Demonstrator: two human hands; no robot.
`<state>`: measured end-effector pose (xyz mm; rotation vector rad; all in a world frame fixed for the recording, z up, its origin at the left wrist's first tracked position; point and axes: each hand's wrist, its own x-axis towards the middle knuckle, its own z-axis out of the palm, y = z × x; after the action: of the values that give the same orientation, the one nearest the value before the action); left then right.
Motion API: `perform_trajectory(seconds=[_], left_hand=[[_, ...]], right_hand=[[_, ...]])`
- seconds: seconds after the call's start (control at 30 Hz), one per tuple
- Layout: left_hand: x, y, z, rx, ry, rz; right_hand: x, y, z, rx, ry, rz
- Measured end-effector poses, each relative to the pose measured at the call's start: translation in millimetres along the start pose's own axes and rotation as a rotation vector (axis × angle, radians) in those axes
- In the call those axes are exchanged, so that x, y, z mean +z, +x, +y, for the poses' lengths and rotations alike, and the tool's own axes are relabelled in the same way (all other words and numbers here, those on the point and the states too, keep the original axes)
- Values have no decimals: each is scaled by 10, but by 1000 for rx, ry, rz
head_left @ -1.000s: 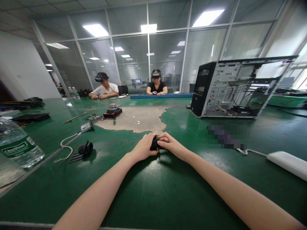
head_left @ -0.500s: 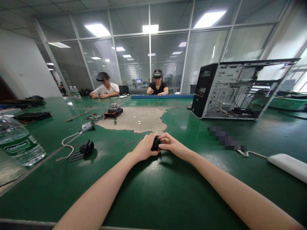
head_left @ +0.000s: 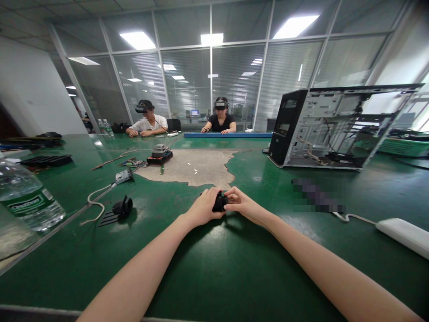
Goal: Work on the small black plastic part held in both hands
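1. We look across a green desk (head_left: 208, 273) from its near edge; a beige patch (head_left: 201, 163) with a ragged outline covers part of its middle.
2. We see the left hand (head_left: 203, 206) wrapped around a black part (head_left: 219, 203), fingers curled over the top and thumb along the near side.
3. We find the right hand (head_left: 244, 206) opposite, its thumb and forefinger held narrowly at the right end of the same part; we cannot tell how firmly they grip.
4. We locate this part about midway along the near edge, set in from it, just on the near side of the patch; the hands hide whether it touches the desk.
5. Toward the near left corner we note a water bottle (head_left: 33, 203) and, nearer the hands, a black piece with prongs (head_left: 122, 208). Just beyond it lies a metal box (head_left: 124, 176) with a pale cord (head_left: 90, 199).
6. Toward the far right corner we see an open computer case (head_left: 281, 129) standing upright. Toward the near right corner lies a white power strip (head_left: 402, 232).
7. At the far edge we observe two seated people wearing headsets, beside a long blue bar (head_left: 228, 134).
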<state>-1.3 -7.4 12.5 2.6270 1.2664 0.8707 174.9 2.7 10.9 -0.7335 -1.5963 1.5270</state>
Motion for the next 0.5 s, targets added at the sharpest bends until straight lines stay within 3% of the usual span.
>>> perform_trajectory(seconds=[0.23, 0.4, 0.5], left_hand=[[-17, -2, 10, 11, -4, -1], [-9, 1, -8, 7, -12, 3], [-3, 0, -17, 6, -7, -4]], right_hand=[[47, 36, 48, 32, 56, 81], [-43, 49, 5, 177, 160, 203], [-96, 33, -43, 213, 96, 280]])
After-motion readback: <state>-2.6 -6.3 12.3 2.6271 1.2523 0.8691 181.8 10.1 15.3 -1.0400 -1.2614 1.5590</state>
